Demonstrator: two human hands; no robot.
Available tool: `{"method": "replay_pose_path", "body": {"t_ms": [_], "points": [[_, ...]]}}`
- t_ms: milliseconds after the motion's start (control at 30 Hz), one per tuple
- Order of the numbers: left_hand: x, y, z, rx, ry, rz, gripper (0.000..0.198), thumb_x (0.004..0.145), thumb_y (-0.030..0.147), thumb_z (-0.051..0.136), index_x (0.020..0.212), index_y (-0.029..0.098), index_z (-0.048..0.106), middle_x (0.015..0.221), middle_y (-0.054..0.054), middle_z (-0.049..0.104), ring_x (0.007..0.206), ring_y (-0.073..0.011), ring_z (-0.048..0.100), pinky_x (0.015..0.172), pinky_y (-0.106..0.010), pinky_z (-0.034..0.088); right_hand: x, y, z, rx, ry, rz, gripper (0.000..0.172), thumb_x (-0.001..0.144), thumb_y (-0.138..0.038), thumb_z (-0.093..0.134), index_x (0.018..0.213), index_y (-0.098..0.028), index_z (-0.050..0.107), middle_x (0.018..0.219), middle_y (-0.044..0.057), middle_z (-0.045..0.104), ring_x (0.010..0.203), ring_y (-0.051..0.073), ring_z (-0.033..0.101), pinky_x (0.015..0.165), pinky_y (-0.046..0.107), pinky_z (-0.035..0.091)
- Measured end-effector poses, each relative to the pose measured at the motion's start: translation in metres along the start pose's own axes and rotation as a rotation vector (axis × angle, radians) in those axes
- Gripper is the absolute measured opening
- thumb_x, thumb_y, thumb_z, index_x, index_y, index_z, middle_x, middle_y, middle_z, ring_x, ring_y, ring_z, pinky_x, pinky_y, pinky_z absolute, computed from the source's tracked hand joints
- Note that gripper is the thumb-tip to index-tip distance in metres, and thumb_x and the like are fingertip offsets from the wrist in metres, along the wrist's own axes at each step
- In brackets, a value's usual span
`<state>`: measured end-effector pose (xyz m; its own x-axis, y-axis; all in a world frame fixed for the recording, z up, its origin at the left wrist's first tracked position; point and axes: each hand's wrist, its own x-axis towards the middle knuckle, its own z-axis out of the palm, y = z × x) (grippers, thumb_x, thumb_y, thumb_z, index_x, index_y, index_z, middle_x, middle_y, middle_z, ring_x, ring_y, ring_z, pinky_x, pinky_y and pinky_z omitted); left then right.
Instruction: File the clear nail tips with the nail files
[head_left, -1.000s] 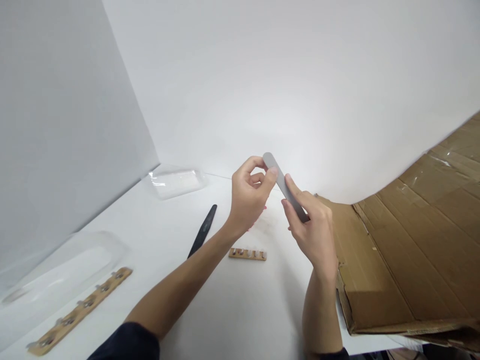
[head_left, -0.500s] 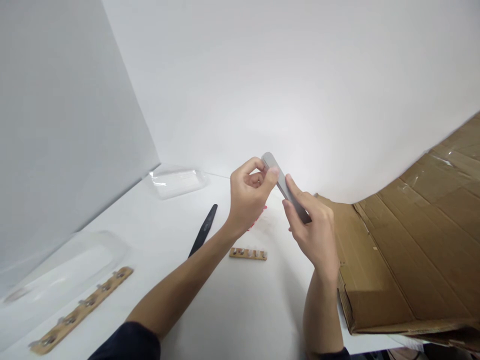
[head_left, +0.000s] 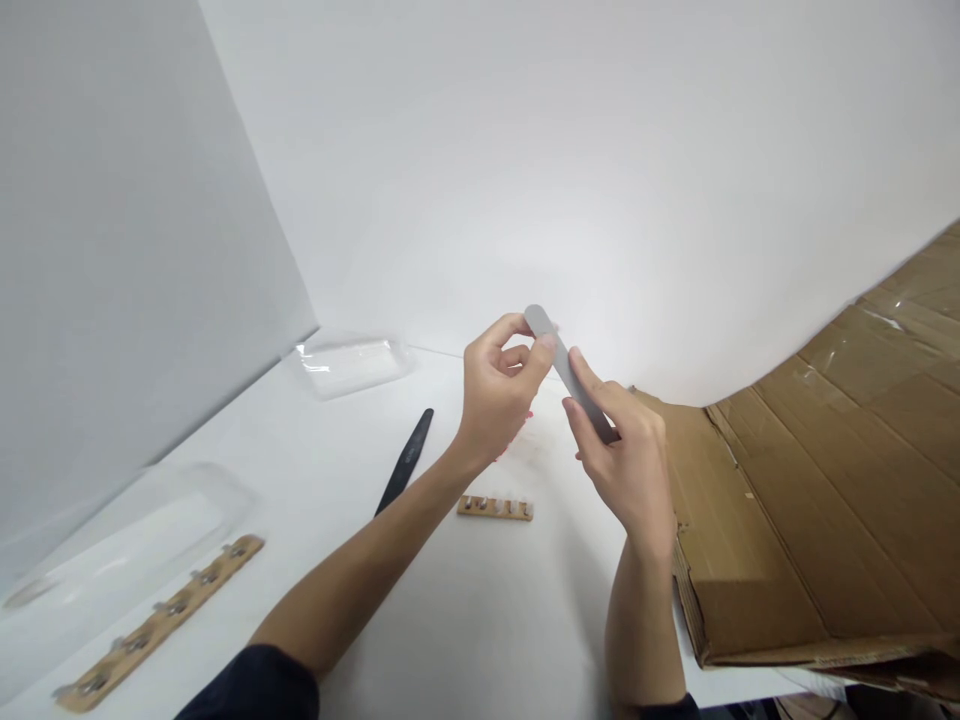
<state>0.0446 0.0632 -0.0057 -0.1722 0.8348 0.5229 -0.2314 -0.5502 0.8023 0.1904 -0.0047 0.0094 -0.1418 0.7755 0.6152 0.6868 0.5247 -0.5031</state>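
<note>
My right hand (head_left: 626, 440) grips the lower part of a grey nail file (head_left: 574, 375), thumb on one side and fingers on the other. The file slants up to the left, its rounded tip above the table. My left hand (head_left: 499, 385) is closed in a pinch at the file's upper end, thumb against its edge. A tiny pale bit shows just behind the file there; what the left fingers hold is hidden. Below the hands lies a small wooden strip (head_left: 495, 510) with several clear nail tips standing on it. Something pink is mostly covered by my left hand.
A black nail file (head_left: 406, 462) lies left of my left wrist. Further left is a longer wooden strip (head_left: 161, 620) with several metal clips. Clear plastic trays (head_left: 352, 370) rest along the left wall. Folded cardboard (head_left: 757, 560) occupies the right side.
The grey file has turned slightly, showing more of its flat face. A small pale bit now shows behind its upper end. Both hands stay nearly in place.
</note>
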Motion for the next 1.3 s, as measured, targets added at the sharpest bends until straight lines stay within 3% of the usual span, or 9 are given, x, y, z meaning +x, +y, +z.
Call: {"method": "replay_pose_path", "body": {"t_ms": [267, 667, 1000, 1300], "points": [[0.003, 0.0003, -0.0007, -0.034, -0.016, -0.012, 0.024, 0.093, 0.037, 0.075, 0.079, 0.02, 0.064, 0.065, 0.003, 0.051, 0.046, -0.0056, 0.032, 0.039, -0.024, 0.022, -0.0004, 0.0005, 0.0, 0.005, 0.011, -0.007, 0.05, 0.105, -0.023, 0.057, 0.153, -0.037, 0.06, 0.075, -0.005, 0.051, 0.063, 0.012, 0.051, 0.06, 0.025, 0.05], [0.0014, 0.0057, 0.0023, -0.049, 0.06, 0.018, 0.025, 0.09, 0.03, 0.078, 0.08, 0.021, 0.056, 0.073, 0.005, 0.056, 0.045, -0.0036, 0.04, 0.038, -0.021, 0.027, -0.0004, -0.0007, 0.0018, 0.023, -0.002, 0.003, 0.05, 0.106, -0.025, 0.056, 0.155, -0.037, 0.058, 0.076, -0.004, 0.055, 0.062, 0.012, 0.052, 0.06, 0.024, 0.052], [0.003, 0.0014, -0.0002, -0.054, 0.02, 0.012, 0.018, 0.091, 0.036, 0.076, 0.087, 0.021, 0.068, 0.077, 0.003, 0.058, 0.045, -0.0034, 0.036, 0.037, -0.022, 0.026, -0.0013, -0.0002, 0.0019, 0.024, -0.002, 0.003, 0.05, 0.107, -0.027, 0.056, 0.156, -0.039, 0.057, 0.077, -0.004, 0.055, 0.063, 0.012, 0.052, 0.061, 0.025, 0.054], [0.0027, 0.0052, 0.0015, -0.069, 0.069, 0.026, 0.022, 0.088, 0.028, 0.079, 0.081, 0.021, 0.059, 0.077, 0.004, 0.057, 0.047, -0.003, 0.041, 0.039, -0.019, 0.03, -0.0005, -0.0014, 0.0036, 0.035, -0.002, 0.001, 0.051, 0.107, -0.026, 0.054, 0.157, -0.036, 0.056, 0.077, -0.004, 0.053, 0.062, 0.012, 0.049, 0.061, 0.025, 0.055]]}}
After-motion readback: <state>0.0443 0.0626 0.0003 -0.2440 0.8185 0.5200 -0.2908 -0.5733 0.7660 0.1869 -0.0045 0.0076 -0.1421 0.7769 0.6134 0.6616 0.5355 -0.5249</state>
